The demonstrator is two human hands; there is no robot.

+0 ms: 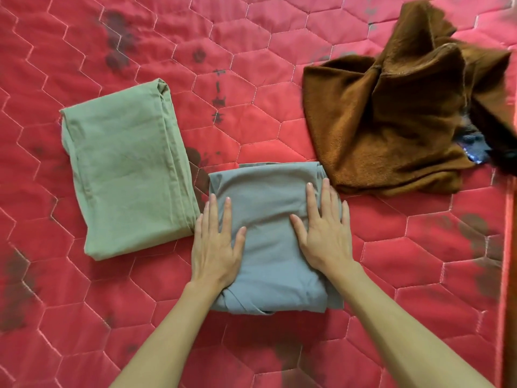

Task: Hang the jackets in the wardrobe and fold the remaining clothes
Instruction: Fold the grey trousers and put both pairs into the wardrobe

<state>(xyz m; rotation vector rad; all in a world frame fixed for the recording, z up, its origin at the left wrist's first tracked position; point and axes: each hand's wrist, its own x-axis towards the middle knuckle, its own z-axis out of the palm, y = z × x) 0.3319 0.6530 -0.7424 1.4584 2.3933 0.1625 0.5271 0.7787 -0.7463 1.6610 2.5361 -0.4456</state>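
Observation:
A folded grey-blue garment (270,264) lies on the red quilted bed cover (405,247) in front of me. My left hand (216,243) rests flat on its left side, fingers spread. My right hand (321,232) presses flat on its right side, fingers pointing away from me. Neither hand grips anything. To the left lies a folded pale green garment (126,169), touching the grey one's left edge. A crumpled brown fleece garment (397,121) lies unfolded at the upper right.
A dark blue and black item (475,144) peeks out at the brown fleece's right side. The bed's edge (507,247) runs down the right of the view. Dark printed patches mark the cover.

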